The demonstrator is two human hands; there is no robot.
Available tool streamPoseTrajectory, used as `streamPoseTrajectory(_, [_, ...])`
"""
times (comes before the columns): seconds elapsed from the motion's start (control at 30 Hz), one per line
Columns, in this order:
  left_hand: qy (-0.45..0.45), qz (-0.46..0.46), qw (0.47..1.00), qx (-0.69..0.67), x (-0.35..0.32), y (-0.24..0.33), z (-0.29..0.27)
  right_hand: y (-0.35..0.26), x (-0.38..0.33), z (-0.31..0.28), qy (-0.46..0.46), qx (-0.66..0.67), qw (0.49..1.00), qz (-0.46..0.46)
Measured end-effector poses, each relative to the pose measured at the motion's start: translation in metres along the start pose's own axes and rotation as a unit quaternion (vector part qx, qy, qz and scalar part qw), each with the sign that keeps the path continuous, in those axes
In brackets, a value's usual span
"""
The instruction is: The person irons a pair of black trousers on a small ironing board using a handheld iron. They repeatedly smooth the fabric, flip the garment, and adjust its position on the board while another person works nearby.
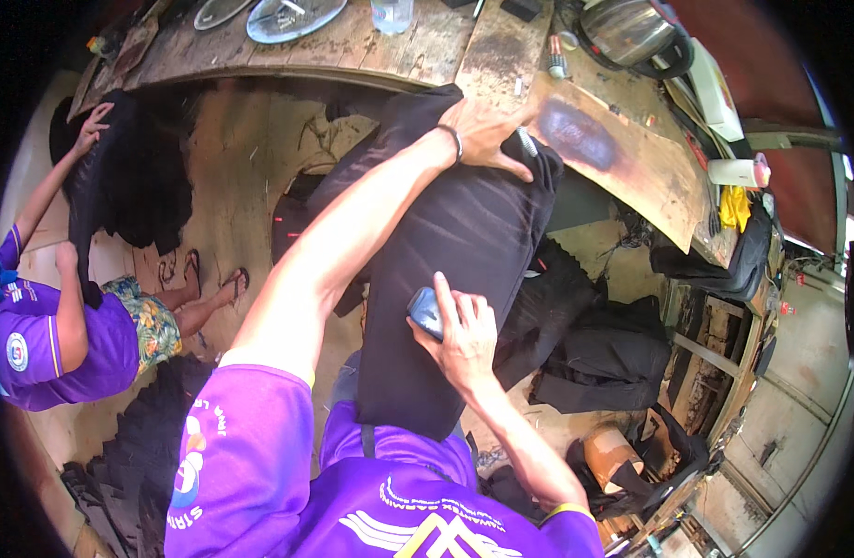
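Rough wooden bench [427,46] runs along the top, its scorched board [622,153] at the right corner. Your black fabric panel [446,260] leans against that edge, long axis running from your lap up to the bench. Your left hand [487,130] lies spread flat on its top end; your right hand [460,330] grips a small blue tool [427,312] against its middle.

My right hand [461,337] hides most of the small blue object [425,311]; the far metal plates [295,16] are cut off at the frame's top edge.
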State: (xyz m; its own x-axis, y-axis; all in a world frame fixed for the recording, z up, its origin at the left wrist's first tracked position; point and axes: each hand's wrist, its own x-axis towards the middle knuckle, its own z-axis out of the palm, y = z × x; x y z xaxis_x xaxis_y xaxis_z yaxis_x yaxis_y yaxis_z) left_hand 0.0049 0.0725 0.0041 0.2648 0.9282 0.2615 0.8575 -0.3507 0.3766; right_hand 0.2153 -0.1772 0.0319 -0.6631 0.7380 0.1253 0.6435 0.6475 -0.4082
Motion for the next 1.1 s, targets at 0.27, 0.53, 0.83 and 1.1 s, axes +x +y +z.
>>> streamPoseTrajectory(0.27, [-0.081, 0.037, 0.996, 0.014, 0.028, -0.024, -0.014, 0.021, 0.137, -0.025, 0.029, 0.063, 0.989, -0.131])
streamPoseTrajectory(0.53, [-0.064, 0.004, 0.995, 0.072, 0.032, -0.025, -0.012, 0.033, 0.039, 0.047, -0.009, 0.05, 0.999, -0.018])
streamPoseTrajectory(0.83, [-0.076, -0.029, 0.994, 0.074, 0.027, -0.023, -0.01, -0.04, 0.052, -0.039, -0.025, 0.128, 0.98, -0.152])
streamPoseTrajectory(1.1, [-0.029, -0.014, 0.996, 0.081, 0.029, -0.028, -0.006, -0.005, 0.014, 0.033, -0.001, 0.058, 0.997, -0.056])
